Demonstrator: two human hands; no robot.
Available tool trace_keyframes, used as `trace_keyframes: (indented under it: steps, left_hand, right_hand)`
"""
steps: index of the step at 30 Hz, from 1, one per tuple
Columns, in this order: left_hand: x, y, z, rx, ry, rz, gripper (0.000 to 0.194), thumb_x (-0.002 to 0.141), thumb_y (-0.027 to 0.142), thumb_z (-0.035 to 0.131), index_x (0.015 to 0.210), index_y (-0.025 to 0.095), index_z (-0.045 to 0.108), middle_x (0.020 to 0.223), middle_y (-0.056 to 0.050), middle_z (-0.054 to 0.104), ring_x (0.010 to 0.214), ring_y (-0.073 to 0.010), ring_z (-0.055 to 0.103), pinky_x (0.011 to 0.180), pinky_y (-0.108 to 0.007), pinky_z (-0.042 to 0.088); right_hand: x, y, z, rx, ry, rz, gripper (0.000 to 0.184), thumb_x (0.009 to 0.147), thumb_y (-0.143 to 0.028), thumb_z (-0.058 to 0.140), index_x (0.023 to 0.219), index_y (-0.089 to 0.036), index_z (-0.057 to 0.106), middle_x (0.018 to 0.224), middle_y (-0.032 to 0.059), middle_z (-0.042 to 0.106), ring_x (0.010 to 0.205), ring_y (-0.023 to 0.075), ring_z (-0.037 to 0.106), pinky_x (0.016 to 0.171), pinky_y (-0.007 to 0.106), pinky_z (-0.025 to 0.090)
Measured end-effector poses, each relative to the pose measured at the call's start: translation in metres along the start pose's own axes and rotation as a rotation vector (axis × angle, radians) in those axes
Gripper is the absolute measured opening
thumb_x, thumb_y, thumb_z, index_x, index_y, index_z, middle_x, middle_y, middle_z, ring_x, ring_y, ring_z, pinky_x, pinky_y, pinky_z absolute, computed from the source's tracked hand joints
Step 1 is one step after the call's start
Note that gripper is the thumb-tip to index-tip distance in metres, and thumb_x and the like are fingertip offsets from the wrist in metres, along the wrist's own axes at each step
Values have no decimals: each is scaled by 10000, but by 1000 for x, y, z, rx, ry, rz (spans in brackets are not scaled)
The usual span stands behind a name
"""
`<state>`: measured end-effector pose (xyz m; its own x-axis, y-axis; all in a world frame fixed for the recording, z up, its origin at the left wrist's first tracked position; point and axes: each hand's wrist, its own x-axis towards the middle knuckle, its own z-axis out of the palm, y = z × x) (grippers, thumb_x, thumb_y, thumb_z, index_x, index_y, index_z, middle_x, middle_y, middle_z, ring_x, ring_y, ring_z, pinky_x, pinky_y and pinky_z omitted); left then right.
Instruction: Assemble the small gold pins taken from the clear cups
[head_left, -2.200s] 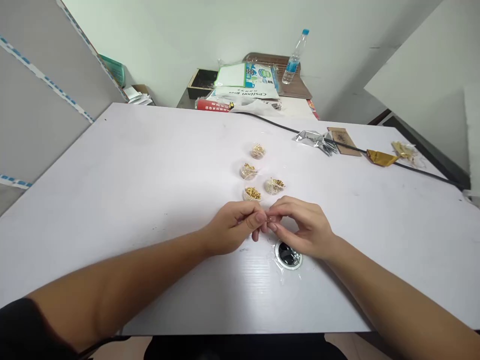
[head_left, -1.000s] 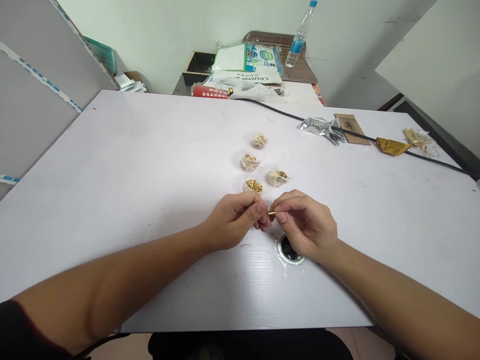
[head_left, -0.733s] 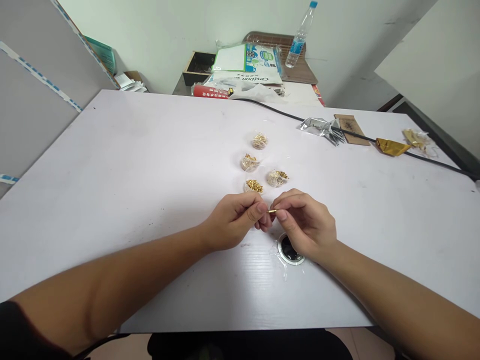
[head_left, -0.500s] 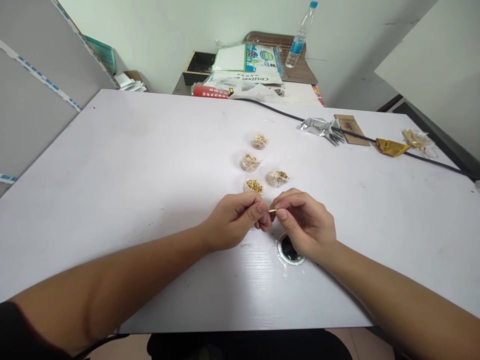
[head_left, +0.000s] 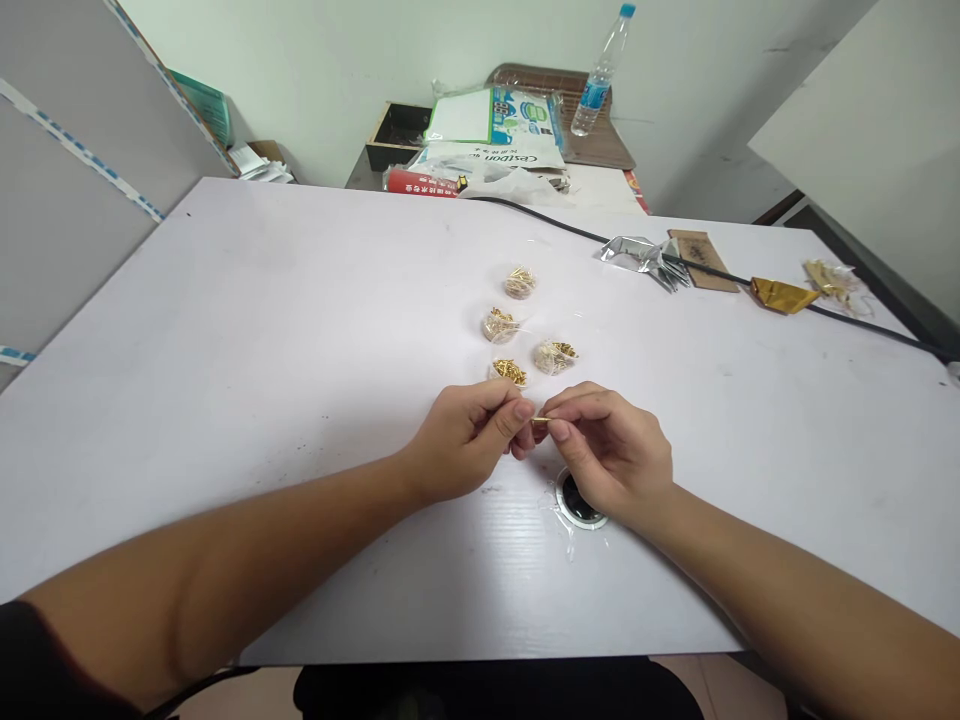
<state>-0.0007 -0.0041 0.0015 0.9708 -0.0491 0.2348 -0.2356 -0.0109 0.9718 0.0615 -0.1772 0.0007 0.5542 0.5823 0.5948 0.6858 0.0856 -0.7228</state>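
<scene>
A small, thin gold-coloured metal piece (head_left: 541,420) spans the gap between my two hands; its exact kind is too small to tell. My left hand (head_left: 480,437) is closed, pinching one end between thumb and curled fingers. The other end sits between the thumb and fingertips of my right hand (head_left: 611,445). Just beyond my hands, a clear bag of gold-coloured small parts (head_left: 509,372) lies partly behind the left knuckles. Another such bag (head_left: 556,357) is to its right. Under my right hand, a round black piece with a pale ring (head_left: 581,502) is partly covered.
Farther back on the white table (head_left: 300,300) are two more bags of gold pieces (head_left: 499,325). A black cable (head_left: 709,268) crosses the right side, with silver wrapping (head_left: 637,254), a brown card (head_left: 703,261) and gold foil (head_left: 783,295) along it. A water bottle (head_left: 594,90) stands behind.
My hands have come slightly closer together, and less of the gold piece shows between them. Both hands keep their grip, and the bags have not moved.
</scene>
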Motion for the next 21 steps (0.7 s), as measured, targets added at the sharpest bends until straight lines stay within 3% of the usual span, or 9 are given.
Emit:
trace_keyframes:
  steps: [12, 21]
  left_hand:
    - [0, 2, 1, 47, 44, -40, 430, 989, 435, 481, 680, 142, 544, 607, -8, 597, 551, -84, 578, 555, -211, 503]
    - [-1, 4, 2, 117, 119, 18, 384, 995, 356, 482, 681, 143, 545, 604, 0, 573, 564, -76, 565, 562, -195, 483]
  right_hand:
    - [-1, -2, 2, -15, 10, 18, 157, 895, -59, 583, 965, -197, 611, 848, 61, 702, 735, 192, 717, 620, 341, 625]
    - [-1, -5, 3, -23, 23, 64, 159, 877, -52, 622, 957, -189, 638, 851, 61, 720, 732, 177, 724, 632, 312, 647]
